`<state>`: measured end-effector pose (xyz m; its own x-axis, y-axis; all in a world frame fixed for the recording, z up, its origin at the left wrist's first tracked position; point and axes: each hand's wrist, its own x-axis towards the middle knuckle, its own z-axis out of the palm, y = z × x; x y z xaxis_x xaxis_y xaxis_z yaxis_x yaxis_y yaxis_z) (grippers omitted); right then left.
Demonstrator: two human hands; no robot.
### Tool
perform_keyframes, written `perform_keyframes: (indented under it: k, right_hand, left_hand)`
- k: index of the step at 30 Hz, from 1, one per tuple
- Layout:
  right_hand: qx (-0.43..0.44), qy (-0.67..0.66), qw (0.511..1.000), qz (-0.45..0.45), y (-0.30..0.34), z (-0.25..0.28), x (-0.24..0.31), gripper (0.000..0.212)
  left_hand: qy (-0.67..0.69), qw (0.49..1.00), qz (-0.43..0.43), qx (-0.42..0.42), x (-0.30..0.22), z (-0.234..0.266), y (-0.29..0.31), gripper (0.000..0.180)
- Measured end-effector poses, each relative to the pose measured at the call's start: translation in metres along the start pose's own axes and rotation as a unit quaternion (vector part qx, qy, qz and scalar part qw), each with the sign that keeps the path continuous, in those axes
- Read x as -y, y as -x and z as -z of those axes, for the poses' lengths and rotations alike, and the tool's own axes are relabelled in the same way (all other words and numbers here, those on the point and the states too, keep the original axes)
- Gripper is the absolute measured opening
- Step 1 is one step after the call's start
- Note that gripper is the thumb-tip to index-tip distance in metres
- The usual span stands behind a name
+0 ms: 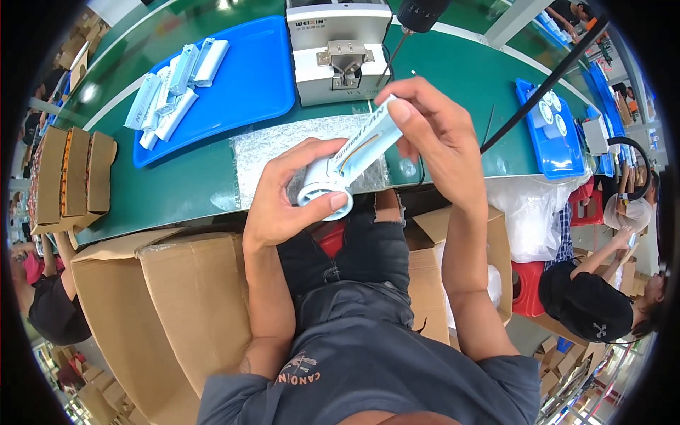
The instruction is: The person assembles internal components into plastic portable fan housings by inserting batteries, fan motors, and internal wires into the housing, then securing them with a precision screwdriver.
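Over the table's near edge, my left hand (273,198) is closed round a short white tube (320,173) with a spoked round end, like a small fan's head. Its thumb presses on the rim. From the tube a long pale blue printed piece (365,144) slants up to the right, bearing a thin orange line. The fingers and thumb of my right hand (443,134) pinch its upper end. Whether the two parts are joined cannot be made out. Beneath them lies a bubble-wrap sheet (258,159) on the green table (205,188).
A blue tray (248,78) holds several pale blue and white long pieces. Behind my hands stand a grey-white machine (343,53) and a black electric screwdriver (421,13). Another tray (563,164) carries white round parts. Cardboard boxes (191,312) flank my lap; co-workers sit on both sides.
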<state>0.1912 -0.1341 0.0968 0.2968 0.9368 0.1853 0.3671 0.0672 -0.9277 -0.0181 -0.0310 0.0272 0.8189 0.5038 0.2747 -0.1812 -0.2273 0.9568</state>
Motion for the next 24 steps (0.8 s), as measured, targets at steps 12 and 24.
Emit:
perform_keyframes:
  k: [12,24]
  right_hand:
    - [0.035,-0.157,0.987,0.005,0.022,0.007,-0.012,0.025]
    - [0.005,-0.184,0.982,0.03,0.052,0.029,0.011,0.021]
  left_hand:
    - [0.098,0.99,-0.005,-0.106,-0.005,-0.007,0.007,0.07]
    - [0.247,0.965,0.021,-0.079,-0.016,-0.024,-0.004,0.093]
